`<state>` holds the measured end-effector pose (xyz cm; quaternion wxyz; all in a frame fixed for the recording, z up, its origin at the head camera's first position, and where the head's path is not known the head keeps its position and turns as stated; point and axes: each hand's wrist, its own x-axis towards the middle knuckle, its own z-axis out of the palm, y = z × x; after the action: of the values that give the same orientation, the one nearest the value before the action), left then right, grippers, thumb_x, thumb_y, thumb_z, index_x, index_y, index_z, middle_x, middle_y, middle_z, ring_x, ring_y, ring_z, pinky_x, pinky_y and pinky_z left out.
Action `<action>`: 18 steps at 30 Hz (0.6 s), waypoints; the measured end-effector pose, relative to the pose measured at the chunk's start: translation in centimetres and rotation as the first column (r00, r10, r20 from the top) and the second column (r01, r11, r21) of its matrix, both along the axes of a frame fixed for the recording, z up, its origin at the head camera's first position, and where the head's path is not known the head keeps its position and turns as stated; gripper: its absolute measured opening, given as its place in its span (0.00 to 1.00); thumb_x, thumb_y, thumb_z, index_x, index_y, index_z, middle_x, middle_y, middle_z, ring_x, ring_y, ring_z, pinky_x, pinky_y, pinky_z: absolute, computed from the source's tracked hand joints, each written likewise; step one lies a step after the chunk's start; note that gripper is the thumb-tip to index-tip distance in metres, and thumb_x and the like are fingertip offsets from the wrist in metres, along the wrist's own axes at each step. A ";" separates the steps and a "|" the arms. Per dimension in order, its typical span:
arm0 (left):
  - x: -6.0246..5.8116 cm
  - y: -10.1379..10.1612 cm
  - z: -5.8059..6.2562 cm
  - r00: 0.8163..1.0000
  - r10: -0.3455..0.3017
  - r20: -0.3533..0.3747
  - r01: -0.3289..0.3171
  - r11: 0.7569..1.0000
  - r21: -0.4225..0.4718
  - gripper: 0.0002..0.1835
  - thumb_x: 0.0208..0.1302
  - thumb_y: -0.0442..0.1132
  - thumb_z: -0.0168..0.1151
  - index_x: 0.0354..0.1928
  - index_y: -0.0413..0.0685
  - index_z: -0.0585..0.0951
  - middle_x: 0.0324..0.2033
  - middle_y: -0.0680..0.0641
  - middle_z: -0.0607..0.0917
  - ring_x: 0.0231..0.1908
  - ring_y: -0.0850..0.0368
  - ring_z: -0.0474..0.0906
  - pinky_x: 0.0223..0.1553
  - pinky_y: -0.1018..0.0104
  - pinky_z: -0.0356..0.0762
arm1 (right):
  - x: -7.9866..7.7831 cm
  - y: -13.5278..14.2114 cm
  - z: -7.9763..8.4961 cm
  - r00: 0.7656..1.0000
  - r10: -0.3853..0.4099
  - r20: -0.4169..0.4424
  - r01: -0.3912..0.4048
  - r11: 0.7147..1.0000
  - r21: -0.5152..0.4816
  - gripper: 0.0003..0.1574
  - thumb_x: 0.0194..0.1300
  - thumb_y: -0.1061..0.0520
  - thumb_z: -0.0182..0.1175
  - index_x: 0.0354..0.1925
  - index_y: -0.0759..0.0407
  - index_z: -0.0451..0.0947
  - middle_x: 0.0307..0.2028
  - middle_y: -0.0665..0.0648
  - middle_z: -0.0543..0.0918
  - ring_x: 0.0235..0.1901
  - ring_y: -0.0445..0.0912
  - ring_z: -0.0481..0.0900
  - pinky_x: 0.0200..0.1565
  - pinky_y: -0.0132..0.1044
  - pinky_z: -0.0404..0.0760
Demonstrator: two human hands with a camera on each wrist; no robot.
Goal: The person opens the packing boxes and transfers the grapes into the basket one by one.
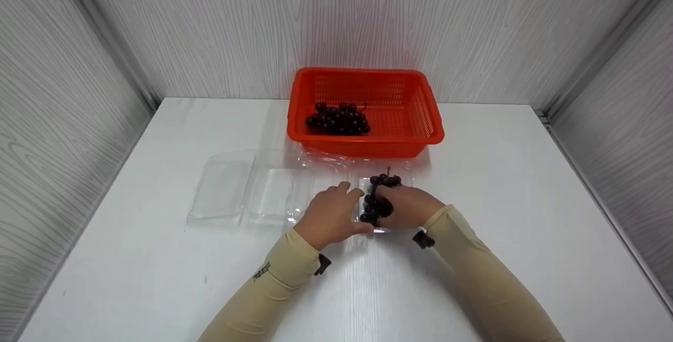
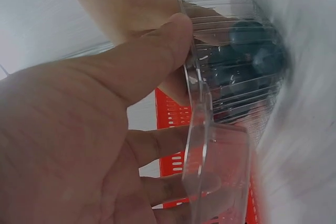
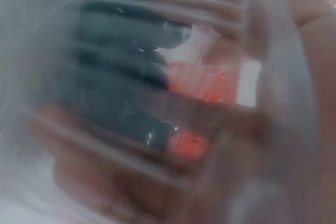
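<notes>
In the head view, my right hand (image 1: 413,206) reaches into a clear plastic clamshell box, its fingers curled round a bunch of dark grapes (image 1: 377,209). The right wrist view shows those grapes (image 3: 121,72) blurred through the box wall, with fingers around them. My left hand (image 1: 330,214) is at the box's left side, fingers spread. From the left wrist, its thumb rests against the rim of the clear box (image 2: 197,95), while the other fingers extend behind the clear plastic. The undersides of the grapes are partly hidden by the ribbed wall.
Behind the box stands a red plastic basket (image 1: 368,148) with another bunch of dark grapes (image 1: 339,121) in its left part. A second clear clamshell box (image 1: 221,187) lies opened on the white table (image 1: 131,258) to the left. Grey wood-grain panels (image 1: 236,31) enclose the table's back and sides.
</notes>
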<state>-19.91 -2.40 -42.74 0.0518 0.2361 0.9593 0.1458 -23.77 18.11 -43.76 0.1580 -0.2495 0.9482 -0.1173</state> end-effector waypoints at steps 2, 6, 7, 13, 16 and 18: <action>0.0 0.0 -0.1 1.000 0.001 -0.005 -0.001 1.000 -0.002 0.41 0.58 0.64 0.74 0.65 0.44 0.79 0.56 0.41 0.81 0.53 0.44 0.81 0.58 0.49 0.80 | 0.0 0.0 -0.1 1.000 0.008 0.001 -0.008 1.000 -0.016 0.28 0.62 0.42 0.73 0.55 0.51 0.79 0.44 0.55 0.86 0.45 0.54 0.83 0.57 0.54 0.82; 0.1 0.1 -0.3 1.000 -0.003 -0.027 0.003 1.000 0.000 0.40 0.58 0.65 0.74 0.63 0.43 0.80 0.55 0.40 0.82 0.52 0.43 0.82 0.57 0.49 0.80 | -0.2 0.2 -0.1 0.999 0.034 -0.001 -0.034 0.999 -0.036 0.28 0.63 0.43 0.71 0.59 0.49 0.82 0.49 0.53 0.87 0.50 0.53 0.84 0.59 0.54 0.80; 0.1 0.1 -0.3 0.999 -0.004 -0.032 0.004 1.000 -0.001 0.40 0.58 0.65 0.74 0.63 0.43 0.80 0.55 0.40 0.82 0.52 0.43 0.82 0.57 0.49 0.80 | -0.2 0.2 -0.1 0.999 0.036 0.001 -0.036 0.999 -0.036 0.27 0.63 0.44 0.71 0.59 0.48 0.83 0.49 0.52 0.87 0.50 0.53 0.84 0.60 0.53 0.80; 0.1 0.3 -0.4 0.999 0.003 -0.034 -0.003 1.000 -0.005 0.41 0.57 0.65 0.74 0.63 0.44 0.80 0.56 0.40 0.82 0.53 0.42 0.81 0.59 0.48 0.80 | -0.4 0.4 -0.3 0.999 0.047 -0.006 -0.047 0.999 -0.025 0.19 0.62 0.45 0.73 0.49 0.47 0.85 0.41 0.48 0.86 0.42 0.49 0.81 0.54 0.50 0.82; 0.0 0.2 -0.4 1.000 0.009 -0.019 -0.009 1.000 -0.001 0.41 0.57 0.65 0.74 0.64 0.44 0.80 0.57 0.40 0.82 0.54 0.43 0.81 0.59 0.49 0.79 | -0.5 0.4 -0.4 0.998 0.057 -0.012 -0.057 0.998 -0.019 0.17 0.62 0.44 0.72 0.47 0.47 0.86 0.39 0.48 0.86 0.40 0.48 0.80 0.53 0.49 0.81; 0.1 0.2 -0.4 1.000 0.012 -0.013 -0.012 1.000 0.004 0.41 0.57 0.65 0.74 0.64 0.44 0.80 0.57 0.40 0.81 0.54 0.43 0.81 0.59 0.48 0.79 | -0.6 0.4 -0.5 0.998 0.064 -0.018 -0.064 0.998 -0.010 0.18 0.62 0.43 0.72 0.46 0.48 0.85 0.39 0.49 0.86 0.40 0.49 0.81 0.53 0.49 0.82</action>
<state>-19.84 -2.19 -43.15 0.0444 0.2314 0.9607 0.1467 -24.32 18.50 -44.21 0.1519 -0.2816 0.9404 -0.1149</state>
